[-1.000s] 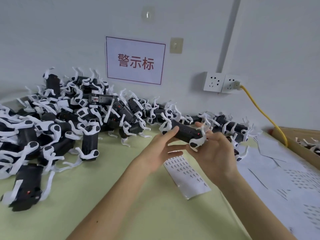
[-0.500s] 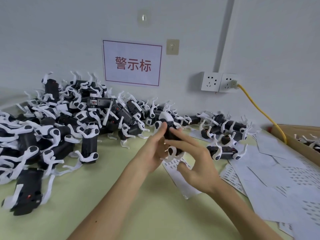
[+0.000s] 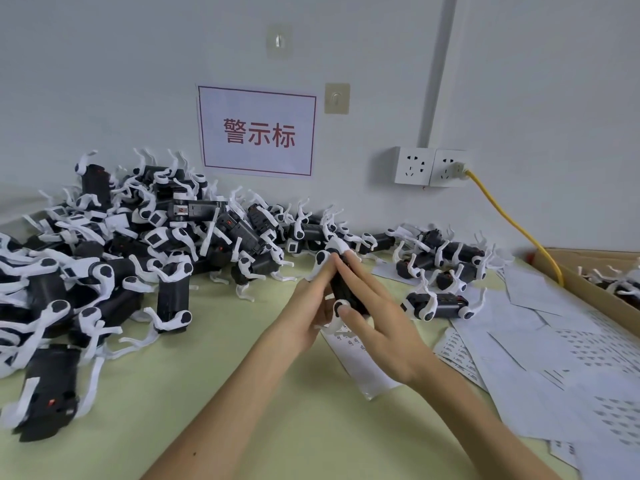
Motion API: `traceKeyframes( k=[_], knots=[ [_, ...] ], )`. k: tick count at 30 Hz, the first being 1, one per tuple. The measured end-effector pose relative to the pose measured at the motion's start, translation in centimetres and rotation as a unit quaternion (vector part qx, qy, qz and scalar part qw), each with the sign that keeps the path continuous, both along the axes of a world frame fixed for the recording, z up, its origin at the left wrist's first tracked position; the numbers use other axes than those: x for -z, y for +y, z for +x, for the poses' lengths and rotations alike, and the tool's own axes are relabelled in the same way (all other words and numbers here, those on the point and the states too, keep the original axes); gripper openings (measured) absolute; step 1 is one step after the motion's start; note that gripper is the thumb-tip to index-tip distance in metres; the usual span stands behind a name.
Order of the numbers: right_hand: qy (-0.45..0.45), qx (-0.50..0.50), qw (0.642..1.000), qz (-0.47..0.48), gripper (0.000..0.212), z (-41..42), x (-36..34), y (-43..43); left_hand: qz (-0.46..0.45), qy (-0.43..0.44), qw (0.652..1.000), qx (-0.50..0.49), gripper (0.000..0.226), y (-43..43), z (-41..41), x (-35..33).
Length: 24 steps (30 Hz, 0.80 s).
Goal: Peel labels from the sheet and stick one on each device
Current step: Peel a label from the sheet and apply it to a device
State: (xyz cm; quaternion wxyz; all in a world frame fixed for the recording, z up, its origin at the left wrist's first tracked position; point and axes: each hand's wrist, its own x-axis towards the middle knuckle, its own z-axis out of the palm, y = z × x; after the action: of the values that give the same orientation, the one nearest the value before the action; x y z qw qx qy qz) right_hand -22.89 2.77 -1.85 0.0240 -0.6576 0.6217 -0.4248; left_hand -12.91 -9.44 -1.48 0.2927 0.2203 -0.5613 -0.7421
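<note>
A black device (image 3: 342,292) with white folding arms stands on end above the table, held between both hands. My left hand (image 3: 306,315) holds its left side, fingers stretched up to the white top end. My right hand (image 3: 381,323) lies over its right face with straight fingers pressing on it, thumb at the lower white end. No label can be made out under the fingers. The label sheet (image 3: 360,358) lies flat on the green table just below the hands, partly hidden by them.
A big pile of the same devices (image 3: 138,254) fills the left and back of the table (image 3: 242,393). A few more devices (image 3: 436,304) lie to the right, beside spent label sheets (image 3: 554,358). A cardboard box (image 3: 588,271) and yellow cable (image 3: 512,220) are far right.
The device went from lying across my right hand to standing on end between both hands. My right fingers have moved onto its face and now press flat along it.
</note>
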Motion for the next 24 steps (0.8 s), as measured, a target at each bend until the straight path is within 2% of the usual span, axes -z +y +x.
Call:
traceKeyframes(
  k=[2,6,10,18,22,24],
  knots=[
    [0.014,-0.001,1.000,0.010,0.064,0.0,0.2,-0.2,0.000,-0.002,1.000,0.000,0.089,0.2,0.0,-0.1],
    [-0.028,0.011,1.000,0.007,0.068,-0.3,0.1,-0.3,-0.016,0.021,1.000,-0.006,0.064,0.4,0.0,-0.2],
    [-0.025,0.017,0.999,0.011,0.065,-0.5,0.0,-0.2,-0.010,0.041,0.999,-0.017,0.054,0.6,0.0,-0.4],
    [0.020,0.020,0.999,0.032,0.059,-0.6,0.6,-0.5,0.102,0.058,0.984,-0.136,0.063,-0.6,0.2,-0.2],
    [0.010,0.019,0.999,0.027,0.058,-0.8,0.7,-0.6,0.100,0.075,0.984,-0.125,0.080,-0.7,0.3,-0.2],
    [0.003,0.010,1.000,0.025,0.060,-0.8,0.8,-0.6,0.083,0.069,0.990,-0.091,0.073,-0.8,0.3,-0.1]
  ],
)
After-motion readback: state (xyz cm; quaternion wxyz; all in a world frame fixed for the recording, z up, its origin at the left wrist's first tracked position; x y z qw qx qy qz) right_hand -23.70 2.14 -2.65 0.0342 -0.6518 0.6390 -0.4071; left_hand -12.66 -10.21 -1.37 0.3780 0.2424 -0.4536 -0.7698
